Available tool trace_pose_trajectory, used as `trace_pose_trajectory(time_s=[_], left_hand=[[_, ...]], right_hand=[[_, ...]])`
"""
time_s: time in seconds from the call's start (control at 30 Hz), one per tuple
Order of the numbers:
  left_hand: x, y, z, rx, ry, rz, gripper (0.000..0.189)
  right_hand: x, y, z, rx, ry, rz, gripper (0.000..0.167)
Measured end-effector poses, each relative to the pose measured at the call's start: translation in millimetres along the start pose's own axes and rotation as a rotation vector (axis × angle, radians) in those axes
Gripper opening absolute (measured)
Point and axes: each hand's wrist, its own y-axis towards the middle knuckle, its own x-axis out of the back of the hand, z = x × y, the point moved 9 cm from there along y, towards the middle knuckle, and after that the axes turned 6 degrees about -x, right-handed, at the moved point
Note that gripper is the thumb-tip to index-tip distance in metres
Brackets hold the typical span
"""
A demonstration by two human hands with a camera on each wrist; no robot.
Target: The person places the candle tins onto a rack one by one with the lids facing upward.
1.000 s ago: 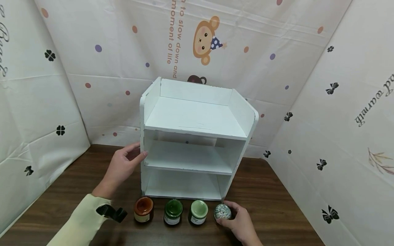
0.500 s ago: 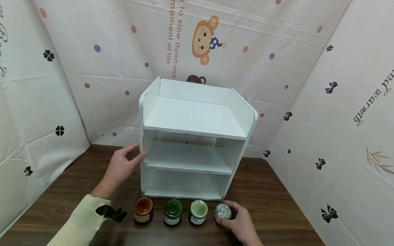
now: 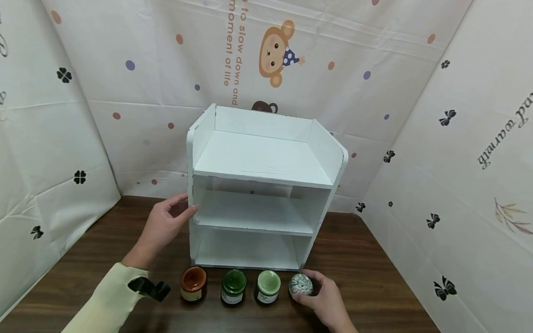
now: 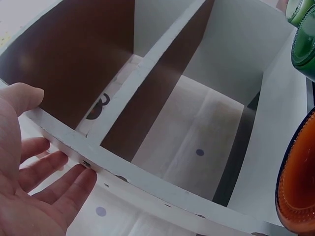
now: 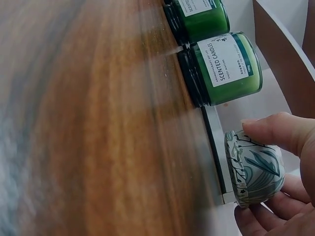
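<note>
A white wooden shelf unit (image 3: 262, 157) with two open compartments below its top stands on the dark table. My left hand (image 3: 166, 224) holds its left side panel, thumb at the front edge and fingers along the outer face. A small round tin (image 3: 300, 285) with a leaf pattern is at the right end of a row before the shelf. My right hand (image 3: 326, 298) grips it, thumb on one side and fingers on the other, as the right wrist view shows. Left of it are a light green candle jar (image 3: 268, 286), a dark green one (image 3: 234, 286) and an orange-brown one (image 3: 193, 283).
The wood-grain table (image 3: 374, 282) carries everything. Printed white cloth (image 3: 158, 83) hangs close behind the shelf and along both sides. A black strap (image 3: 149, 287) sits around the left sleeve (image 3: 104, 300).
</note>
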Motion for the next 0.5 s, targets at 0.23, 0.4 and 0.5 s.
trace_pose_trajectory(time_s=[0.23, 0.4, 0.5], left_hand=[[0.0, 0.0, 1.8, 0.001, -0.003, 0.003, 0.062], [0.0, -0.5, 1.5, -0.002, -0.001, 0.002, 0.062], [0.2, -0.5, 0.6, -0.005, -0.001, 0.001, 0.062]], right_hand=[[1.7, -0.2, 2.0, -0.002, -0.009, -0.026, 0.064], [4.0, -0.6, 4.1, -0.006, -0.008, -0.052, 0.063], [5.1, -1.2, 6.3, -0.010, -0.007, -0.062, 0.063]])
